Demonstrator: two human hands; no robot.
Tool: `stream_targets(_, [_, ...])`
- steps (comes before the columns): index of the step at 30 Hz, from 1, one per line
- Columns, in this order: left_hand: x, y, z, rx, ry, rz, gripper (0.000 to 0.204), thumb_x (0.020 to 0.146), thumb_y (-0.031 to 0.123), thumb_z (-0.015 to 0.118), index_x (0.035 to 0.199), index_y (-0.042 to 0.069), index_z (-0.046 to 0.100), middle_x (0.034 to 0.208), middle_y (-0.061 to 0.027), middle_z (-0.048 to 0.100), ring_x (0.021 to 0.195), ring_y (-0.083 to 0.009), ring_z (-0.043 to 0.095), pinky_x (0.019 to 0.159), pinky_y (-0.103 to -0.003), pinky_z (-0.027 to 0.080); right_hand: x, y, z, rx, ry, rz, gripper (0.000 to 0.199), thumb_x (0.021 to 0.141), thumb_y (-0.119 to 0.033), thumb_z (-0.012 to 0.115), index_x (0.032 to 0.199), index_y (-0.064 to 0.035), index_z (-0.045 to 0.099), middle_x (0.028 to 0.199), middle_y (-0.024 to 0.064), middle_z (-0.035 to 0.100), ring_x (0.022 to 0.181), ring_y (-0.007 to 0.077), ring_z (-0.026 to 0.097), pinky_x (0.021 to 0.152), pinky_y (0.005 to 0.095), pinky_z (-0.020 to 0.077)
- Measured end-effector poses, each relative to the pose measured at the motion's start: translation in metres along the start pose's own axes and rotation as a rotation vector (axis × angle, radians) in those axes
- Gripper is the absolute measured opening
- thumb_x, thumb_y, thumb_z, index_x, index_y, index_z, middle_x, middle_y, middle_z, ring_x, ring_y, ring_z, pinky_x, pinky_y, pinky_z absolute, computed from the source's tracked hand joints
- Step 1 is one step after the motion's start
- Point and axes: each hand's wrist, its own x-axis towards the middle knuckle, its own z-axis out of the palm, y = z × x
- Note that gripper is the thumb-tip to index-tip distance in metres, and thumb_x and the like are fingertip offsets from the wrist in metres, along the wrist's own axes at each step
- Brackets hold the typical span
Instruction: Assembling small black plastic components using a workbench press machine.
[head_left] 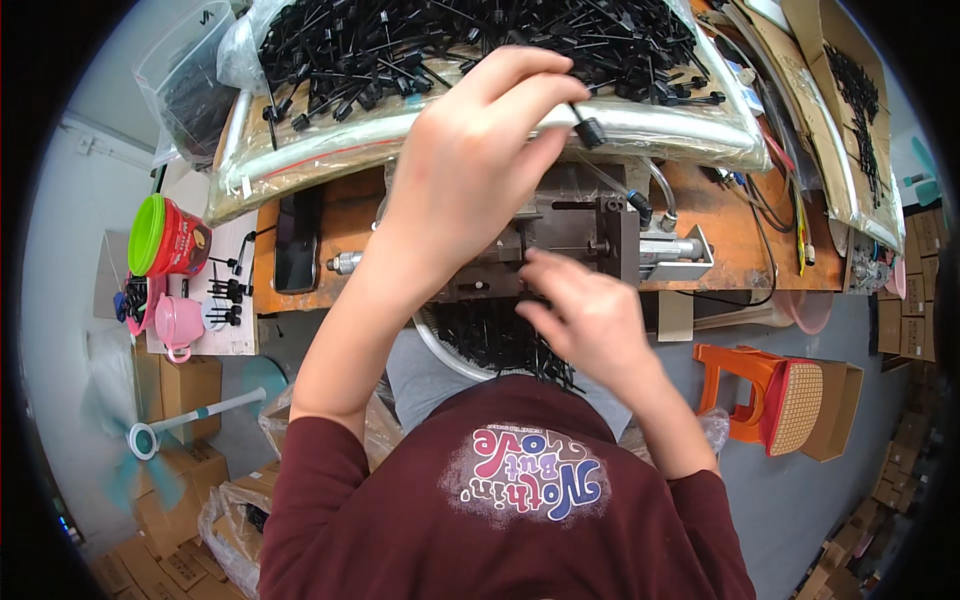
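Note:
My left hand [470, 160] is raised over the near edge of a large tray [350, 140]. Its fingers pinch a black rod with a cylindrical ribbed head [590, 131], the head hanging down past the fingertips. My right hand [595, 310] is lower, its fingertips at the front of a dark metal fixture [620, 240]. Its thumb and fingers are bent but apart, with nothing visible between them. Behind my left hand, many similar black rods [380, 70] lie heaped in the tray. My left hand and wrist hide part of the fixture.
A metal cylinder [675, 248] and air hoses adjoin the fixture. A phone [297, 245] lies on the bench's left side, near a red tub [185, 240] and pink cup [178, 325]. More black rods [490, 335] fill a container over my lap. An orange stool [740, 390] stands right.

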Motion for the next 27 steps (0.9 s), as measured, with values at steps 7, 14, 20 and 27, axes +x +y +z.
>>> stream_targets(7, [-0.051,0.028,-0.035,-0.110,-0.176,-0.092,0.029,0.071,0.000,0.082,0.097,0.000,0.071,0.132,-0.0178,0.062,0.106,-0.0255,0.069,0.089,-0.035,0.056,0.093,0.094,-0.097,-0.687,0.488,-0.160,0.047,0.077,0.004,0.066,0.122,-0.0114,0.062,0.117,0.0084,0.065,0.099,0.0292,0.066,0.084,0.0396,0.0545])
stream_targets(14, [-0.105,0.037,-0.028,-0.150,-0.268,-0.218,0.027,0.073,0.005,0.081,0.098,0.001,0.071,0.136,-0.0170,0.058,0.106,-0.0288,0.065,0.087,-0.037,0.055,0.146,0.121,-0.094,-0.430,0.128,0.068,0.061,0.076,-0.005,0.072,0.133,-0.0121,0.054,0.119,0.0107,0.063,0.106,0.0336,0.063,0.092,0.0416,0.0517])
stream_targets(20, [-0.139,0.044,-0.011,-0.057,-0.277,-0.273,0.028,0.073,0.006,0.080,0.099,0.001,0.069,0.136,-0.0163,0.058,0.109,-0.0324,0.063,0.091,-0.039,0.053,0.169,0.106,-0.061,-0.276,0.206,-0.031,0.055,0.075,-0.014,0.079,0.127,-0.0116,0.060,0.112,0.0116,0.067,0.103,0.0344,0.064,0.090,0.0429,0.0525])
stream_targets(27, [-0.152,0.049,0.007,0.092,-0.325,-0.217,0.026,0.074,0.006,0.077,0.098,0.003,0.068,0.135,-0.0145,0.060,0.097,-0.0285,0.066,0.086,-0.036,0.054,0.172,0.088,-0.067,-0.359,0.157,-0.134,0.045,0.078,-0.017,0.078,0.120,-0.0142,0.064,0.102,0.0062,0.069,0.087,0.0272,0.065,0.078,0.0388,0.0535])
